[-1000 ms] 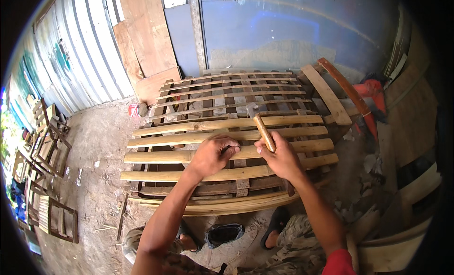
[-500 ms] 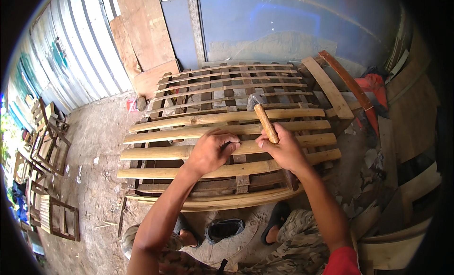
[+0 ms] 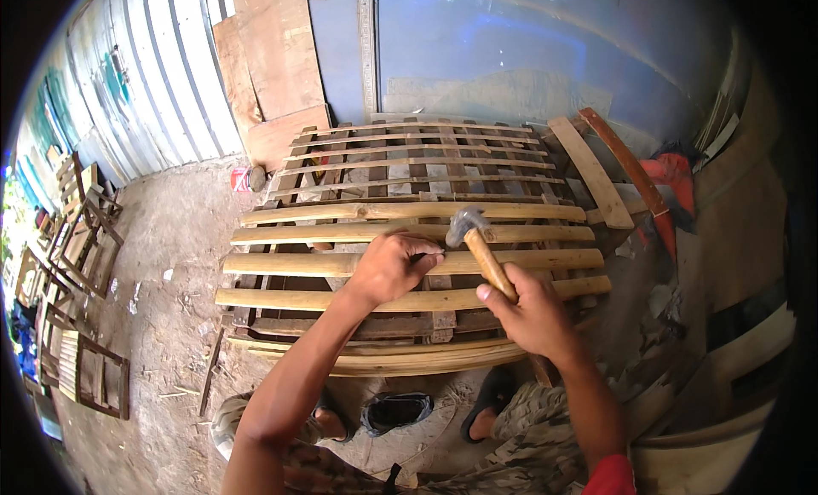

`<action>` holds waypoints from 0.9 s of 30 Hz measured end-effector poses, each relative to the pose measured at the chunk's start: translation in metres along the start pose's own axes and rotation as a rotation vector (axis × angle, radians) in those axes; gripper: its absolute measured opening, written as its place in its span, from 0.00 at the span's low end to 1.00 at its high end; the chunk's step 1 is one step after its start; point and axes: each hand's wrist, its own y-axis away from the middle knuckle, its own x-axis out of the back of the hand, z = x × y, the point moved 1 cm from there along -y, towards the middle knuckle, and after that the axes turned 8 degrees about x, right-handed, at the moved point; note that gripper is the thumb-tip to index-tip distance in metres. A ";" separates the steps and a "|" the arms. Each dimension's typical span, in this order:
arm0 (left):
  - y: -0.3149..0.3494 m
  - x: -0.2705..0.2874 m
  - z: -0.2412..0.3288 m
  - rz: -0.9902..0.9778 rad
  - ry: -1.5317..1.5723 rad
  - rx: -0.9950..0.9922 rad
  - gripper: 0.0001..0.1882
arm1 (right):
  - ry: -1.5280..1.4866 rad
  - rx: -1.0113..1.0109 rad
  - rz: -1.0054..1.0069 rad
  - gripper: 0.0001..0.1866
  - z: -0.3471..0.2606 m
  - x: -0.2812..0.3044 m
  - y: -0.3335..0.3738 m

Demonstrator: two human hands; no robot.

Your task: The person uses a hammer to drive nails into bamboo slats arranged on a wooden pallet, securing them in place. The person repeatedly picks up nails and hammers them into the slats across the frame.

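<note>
My right hand (image 3: pixel 537 314) is wrapped round the wooden handle of a hammer (image 3: pixel 489 261). Its metal head is tilted up and away from me, a little right of my left fingertips. My left hand (image 3: pixel 390 267) pinches its thumb and fingers together over a pale bamboo slat (image 3: pixel 294 263); whatever is between the fingertips is too small to make out. This slat lies across a dark wooden frame (image 3: pixel 443 320), in a row with several other thick bamboo slats. Thinner strips (image 3: pixel 341 164) cross the frame's far half.
A black bag-like container (image 3: pixel 396 412) sits on the dirt floor between my feet. Wooden planks (image 3: pixel 592 173) lean at the right of the frame, and a red-and-white can (image 3: pixel 242 180) stands behind it on the left. Wooden chairs (image 3: pixel 89 359) are at the far left.
The hammer and my right hand have come slightly nearer and to the right. My left hand has shifted a little right along the slats, still pinched. The whole view has moved slightly.
</note>
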 end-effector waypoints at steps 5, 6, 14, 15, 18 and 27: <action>-0.001 -0.002 -0.009 0.006 -0.007 -0.050 0.10 | 0.002 0.048 0.125 0.18 -0.017 -0.004 0.003; -0.002 -0.003 -0.011 0.000 -0.002 -0.075 0.10 | -0.021 0.052 0.155 0.18 -0.017 -0.004 0.004; -0.004 -0.007 -0.018 0.016 -0.030 -0.106 0.09 | 0.072 0.100 0.070 0.14 -0.011 -0.003 0.005; -0.003 -0.007 -0.015 0.015 -0.011 -0.104 0.09 | 0.028 0.072 0.103 0.14 -0.016 0.000 0.005; -0.003 -0.001 -0.007 -0.038 -0.007 -0.012 0.09 | 0.016 0.054 0.160 0.15 -0.020 -0.001 0.004; 0.000 -0.001 -0.005 -0.001 -0.009 -0.027 0.09 | 0.031 0.020 0.141 0.19 -0.034 0.001 0.000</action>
